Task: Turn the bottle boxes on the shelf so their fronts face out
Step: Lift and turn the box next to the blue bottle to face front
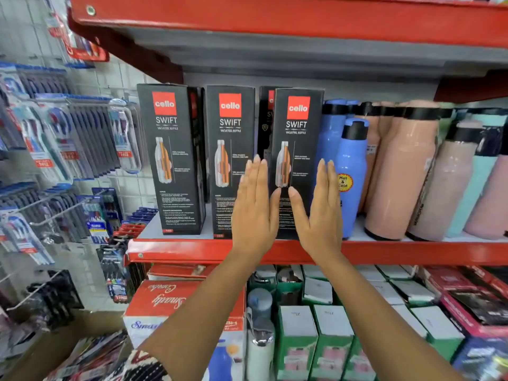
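I have my left hand and right hand flat, fingers straight, flanking the right bottle box on the red shelf, thumbs touching its front; two more boxes stand at nine o'clock.

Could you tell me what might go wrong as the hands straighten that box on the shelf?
The left hand and right hand flank the rightmost box, flat and open, so it could tip. The blue bottle stands close beside it and may get knocked. Another box sits behind, partly hidden, and could get pushed back.
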`<state>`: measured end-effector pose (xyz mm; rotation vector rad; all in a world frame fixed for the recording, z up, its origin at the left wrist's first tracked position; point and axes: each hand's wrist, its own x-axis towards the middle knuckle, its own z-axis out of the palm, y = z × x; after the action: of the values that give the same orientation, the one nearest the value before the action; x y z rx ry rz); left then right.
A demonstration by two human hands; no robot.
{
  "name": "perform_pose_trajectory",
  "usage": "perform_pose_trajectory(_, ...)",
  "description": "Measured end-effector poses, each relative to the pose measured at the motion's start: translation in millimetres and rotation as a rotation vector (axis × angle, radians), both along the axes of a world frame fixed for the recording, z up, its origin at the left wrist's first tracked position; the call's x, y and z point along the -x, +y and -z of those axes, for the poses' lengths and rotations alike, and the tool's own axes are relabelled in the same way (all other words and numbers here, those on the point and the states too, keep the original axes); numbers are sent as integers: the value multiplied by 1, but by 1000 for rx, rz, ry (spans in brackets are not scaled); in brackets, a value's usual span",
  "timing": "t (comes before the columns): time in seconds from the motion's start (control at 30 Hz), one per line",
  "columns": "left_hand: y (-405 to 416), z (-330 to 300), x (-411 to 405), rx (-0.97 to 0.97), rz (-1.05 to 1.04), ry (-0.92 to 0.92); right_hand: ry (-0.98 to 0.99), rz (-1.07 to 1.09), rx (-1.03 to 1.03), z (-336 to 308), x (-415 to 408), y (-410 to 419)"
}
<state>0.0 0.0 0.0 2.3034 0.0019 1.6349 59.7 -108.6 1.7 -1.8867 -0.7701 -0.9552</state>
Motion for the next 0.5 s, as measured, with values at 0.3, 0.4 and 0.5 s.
perform_pose_trajectory(0.3, -8, 21, -26, 490, 271, 86, 367, -278, -21, 6, -25, 5)
perform_pose_trajectory(0.4, -11, 22, -35, 613, 282, 85, 427, -343, -83, 6, -34, 12)
perform_pose_trajectory(0.5, -12, 21, -39, 667, 260, 108, 525, -382, -124, 6, -38, 13)
